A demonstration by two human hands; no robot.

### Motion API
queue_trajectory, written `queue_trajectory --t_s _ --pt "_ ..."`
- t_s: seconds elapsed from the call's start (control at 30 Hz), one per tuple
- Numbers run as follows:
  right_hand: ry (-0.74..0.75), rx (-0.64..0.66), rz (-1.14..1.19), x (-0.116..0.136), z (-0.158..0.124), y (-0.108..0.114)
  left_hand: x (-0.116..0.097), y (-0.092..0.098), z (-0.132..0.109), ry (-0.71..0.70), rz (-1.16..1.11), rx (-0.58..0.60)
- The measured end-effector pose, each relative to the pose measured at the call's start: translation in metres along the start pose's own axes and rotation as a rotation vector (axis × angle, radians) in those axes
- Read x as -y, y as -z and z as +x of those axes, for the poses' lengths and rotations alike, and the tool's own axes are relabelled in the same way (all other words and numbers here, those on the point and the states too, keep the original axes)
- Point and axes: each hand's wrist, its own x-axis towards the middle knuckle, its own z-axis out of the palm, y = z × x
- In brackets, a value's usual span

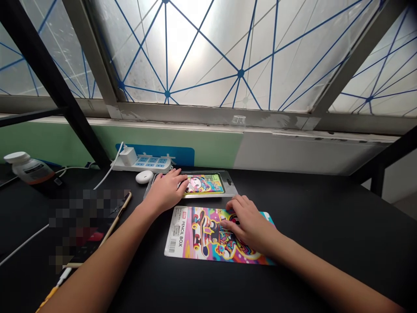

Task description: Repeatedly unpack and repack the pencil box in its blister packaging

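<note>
The card [219, 240] lies flat beneath the right hand [250, 222], its long axis crosswise and its free end toward the left, while just beyond it the tray [230, 188] lies nearly parallel, its left end under the nearer left hand [168, 188], both palms down, fingers loosely spread, neither hand pinching anything.

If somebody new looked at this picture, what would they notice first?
Probably the bright, rainbow-coloured card marked "PENCIL BOX", because it lies on the black table with the right hand on it. Just behind it, the left hand rests over the left part of a clear plastic package with another colourful picture. Then they might look up at the big, pale window behind the table, crisscrossed with blue lines.
</note>
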Motion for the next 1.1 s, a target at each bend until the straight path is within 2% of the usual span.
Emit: queue_trajectory --t_s 0.13,0.23,0.33,0.43,0.5,0.57,0.63,0.7,0.73,0.8,0.93,1.0,1.1 --pt "-0.035 -0.079 -0.033 0.003 0.000 -0.010 -0.002 0.004 0.000 0.036 -0.059 0.027" --pt "-0.011 -0.096 -0.079 0.005 -0.001 -0.011 -0.003 0.003 -0.001 0.034 -0.072 0.005" --pt "-0.008 -0.088 -0.063 0.009 -0.002 -0.004 -0.003 0.001 -0.001 0.029 -0.056 -0.021" --pt "-0.054 -0.044 0.031 0.006 -0.001 0.013 -0.004 0.003 0.000 0.016 -0.051 -0.024" --pt "-0.085 -0.039 0.095 -0.008 0.002 0.028 -0.006 0.006 -0.001 0.000 -0.070 -0.036" --pt "-0.126 -0.009 0.155 -0.033 0.006 0.041 -0.010 0.009 -0.002 -0.026 -0.089 -0.064" --pt "-0.199 0.118 0.209 -0.063 0.011 0.051 -0.015 0.010 -0.005 -0.052 -0.076 -0.086" --pt "-0.258 0.184 0.244 -0.089 0.014 0.056 -0.019 0.008 -0.008 -0.077 -0.033 -0.091" --pt "-0.276 0.195 0.245 -0.099 0.014 0.056 -0.021 0.007 -0.009 -0.089 -0.013 -0.090" --pt "-0.289 0.132 0.207 -0.108 0.015 0.055 -0.023 0.003 -0.010 -0.117 0.006 -0.084" --pt "-0.224 -0.115 0.144 -0.090 0.018 0.042 -0.022 -0.004 -0.011 -0.131 0.012 -0.061" --pt "-0.218 -0.105 0.179 -0.076 0.019 0.036 -0.021 -0.006 -0.011 -0.111 0.027 -0.038" --pt "-0.259 0.018 0.265 -0.066 0.018 0.032 -0.021 -0.007 -0.012 -0.082 0.051 0.030"
